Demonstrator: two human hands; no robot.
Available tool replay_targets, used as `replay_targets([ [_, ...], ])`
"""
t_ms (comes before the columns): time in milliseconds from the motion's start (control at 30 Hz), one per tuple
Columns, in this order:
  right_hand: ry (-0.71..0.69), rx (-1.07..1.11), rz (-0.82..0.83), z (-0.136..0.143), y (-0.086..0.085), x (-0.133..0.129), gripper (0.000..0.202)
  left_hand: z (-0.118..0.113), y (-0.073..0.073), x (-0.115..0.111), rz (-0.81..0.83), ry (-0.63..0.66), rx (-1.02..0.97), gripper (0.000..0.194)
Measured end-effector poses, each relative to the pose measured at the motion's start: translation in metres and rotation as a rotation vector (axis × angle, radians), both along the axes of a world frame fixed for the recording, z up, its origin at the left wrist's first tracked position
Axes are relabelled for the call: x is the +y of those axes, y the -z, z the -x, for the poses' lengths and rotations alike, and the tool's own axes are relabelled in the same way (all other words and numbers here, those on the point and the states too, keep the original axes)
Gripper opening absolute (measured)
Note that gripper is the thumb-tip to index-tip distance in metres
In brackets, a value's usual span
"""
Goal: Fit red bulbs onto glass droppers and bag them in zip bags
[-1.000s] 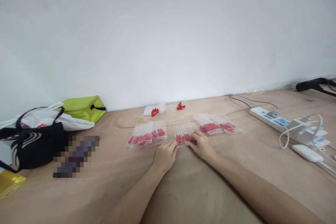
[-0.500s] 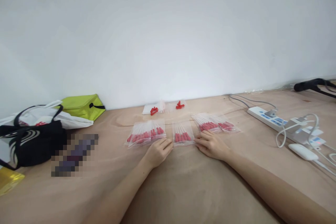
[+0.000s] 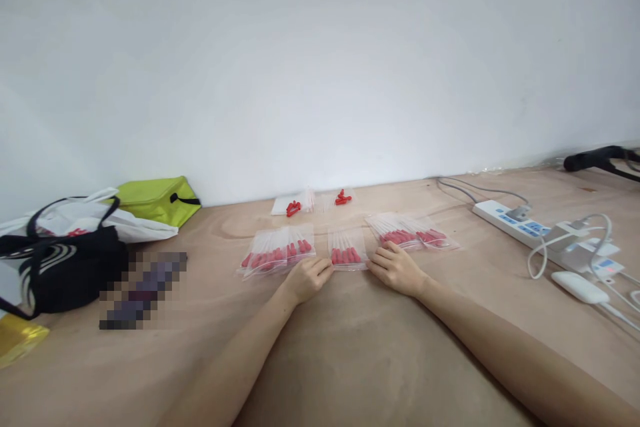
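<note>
A small clear zip bag (image 3: 347,240) with several red-ended, thin white sticks lies flat between my two hands. My left hand (image 3: 309,278) is closed, its fingertips at the bag's lower left corner. At the lower right corner, the curled fingers of my right hand (image 3: 397,270) pinch the edge. Left of the middle bag lies an overlapping row of similar filled bags (image 3: 273,250), its near edge close to my left hand. Another such group of bags (image 3: 413,233) lies just beyond my right hand. What the red ends are is too small to tell.
By the wall sit loose red pieces (image 3: 293,209) on a stack of bags, and more red pieces (image 3: 343,197). To the right are a white power strip (image 3: 515,223), cables and a white charger (image 3: 580,287). A black bag (image 3: 85,273) and a green bag (image 3: 155,200) stand left.
Both hands have shifted slightly closer to the middle bag's lower corners, still at its sides. The whole view has moved a little; the other bags lie as before.
</note>
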State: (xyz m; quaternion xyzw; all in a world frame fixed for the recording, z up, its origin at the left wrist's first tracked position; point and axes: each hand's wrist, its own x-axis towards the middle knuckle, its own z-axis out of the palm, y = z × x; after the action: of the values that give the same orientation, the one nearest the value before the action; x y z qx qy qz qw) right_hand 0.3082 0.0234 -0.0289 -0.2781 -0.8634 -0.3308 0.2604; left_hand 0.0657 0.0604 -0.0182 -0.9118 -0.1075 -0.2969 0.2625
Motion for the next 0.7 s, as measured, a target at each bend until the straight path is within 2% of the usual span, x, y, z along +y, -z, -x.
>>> replay_targets([
  [200, -0.010, 0.092, 0.015, 0.0022, -0.0011, -0.0026, 0.031, 0.0029, -0.0012, -0.0012, -0.011, -0.010, -0.024, 0.022],
  [333, 0.003, 0.124, 0.031, 0.0022, -0.0013, -0.0021, 0.026, 0.0013, -0.0011, -0.0014, -0.006, -0.023, -0.028, 0.022],
  [467, 0.028, 0.105, 0.027, 0.0038, -0.0013, -0.0008, 0.021, 0.0004, -0.0038, -0.0027, -0.009, -0.009, -0.025, 0.022],
  [700, -0.008, 0.060, -0.021, 0.0055, -0.0009, -0.0002, 0.025, -0.0015, -0.0097, -0.0045, -0.039, 0.064, -0.054, 0.028],
])
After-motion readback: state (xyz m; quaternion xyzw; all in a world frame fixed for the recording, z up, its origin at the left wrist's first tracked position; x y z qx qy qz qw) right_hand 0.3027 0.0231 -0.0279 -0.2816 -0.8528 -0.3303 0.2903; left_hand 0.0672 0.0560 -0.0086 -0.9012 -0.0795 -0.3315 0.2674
